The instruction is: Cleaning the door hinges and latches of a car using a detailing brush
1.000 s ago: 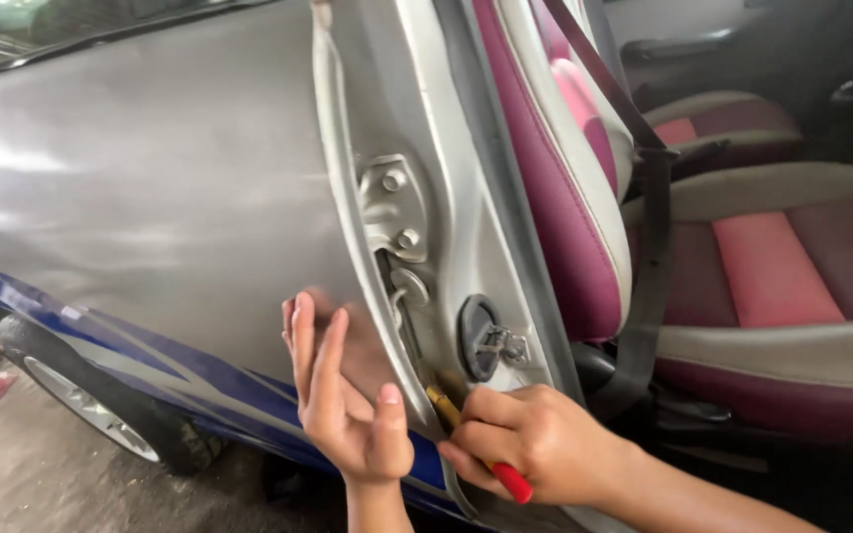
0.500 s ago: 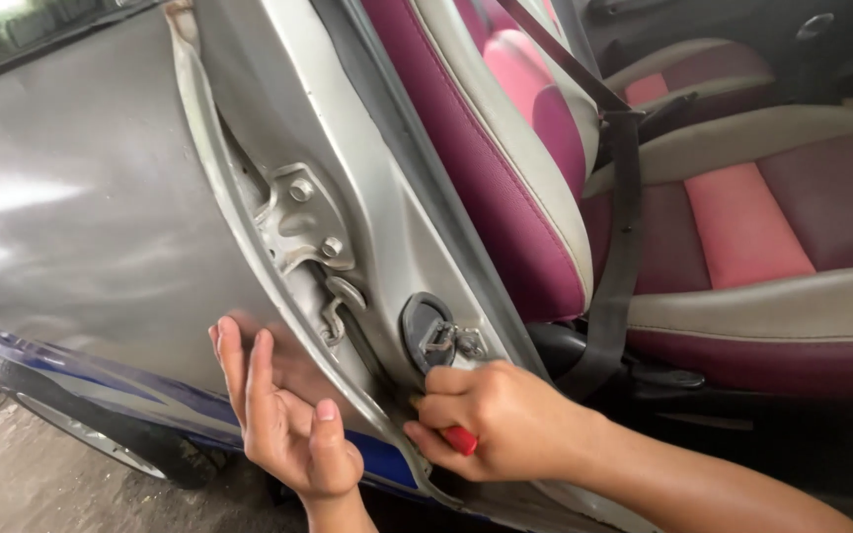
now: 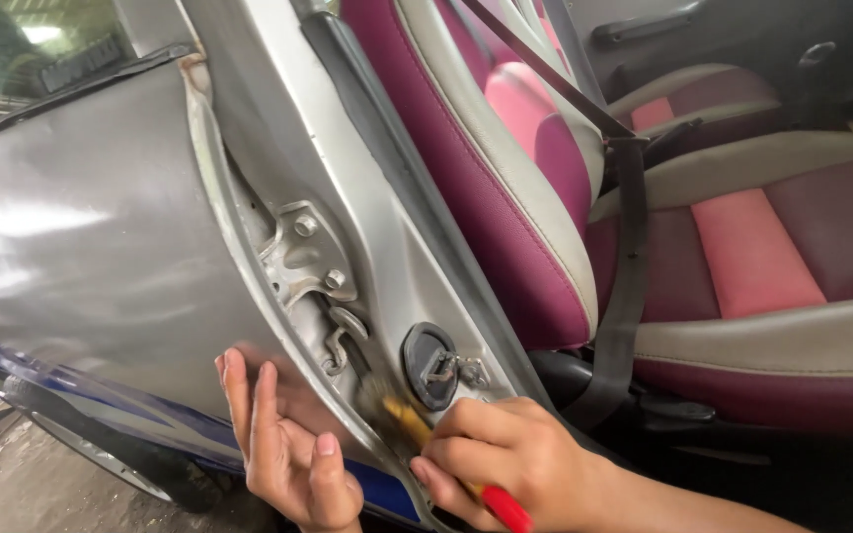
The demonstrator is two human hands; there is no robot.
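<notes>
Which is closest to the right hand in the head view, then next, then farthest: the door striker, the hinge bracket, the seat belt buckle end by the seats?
From the right hand:
1. Door striker, just above it on the pillar.
2. Hinge bracket, higher up, to the left.
3. Seat belt buckle end, far up and right beside the maroon seat.

- A small brush (image 3: pixel 417 426) with a red handle end, a yellowish ferrule and pale, blurred bristles lies tilted, bristles up and to the left, against the silver door pillar (image 3: pixel 348 227).
- The bristles touch the pillar just left of the round black striker mount (image 3: pixel 433 365) and below the bolted hinge bracket (image 3: pixel 300 259).
- The grey body panel (image 3: pixel 81 257) beside the pillar looks dull and reflective.
</notes>
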